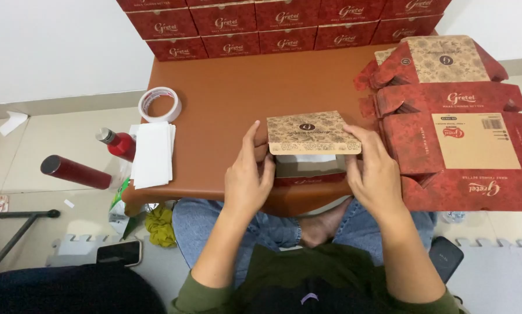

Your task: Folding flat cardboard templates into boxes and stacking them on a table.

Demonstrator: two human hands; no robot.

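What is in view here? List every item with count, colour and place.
small carton: one, red with tan lid, table's near edge, between both hands
flat cartons: a stack, red and tan, right
closed boxes: two rows, red, against wall
tape roll: one, white, table's left
paper sheets: stack, white, left edge
bottles: two, red, floor left
phone: one, black, floor
table: one, brown
left hand: on carton's left side
right hand: on carton's right side

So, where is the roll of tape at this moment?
In the head view, the roll of tape lies on the left part of the brown table, just above the stack of white sheets.
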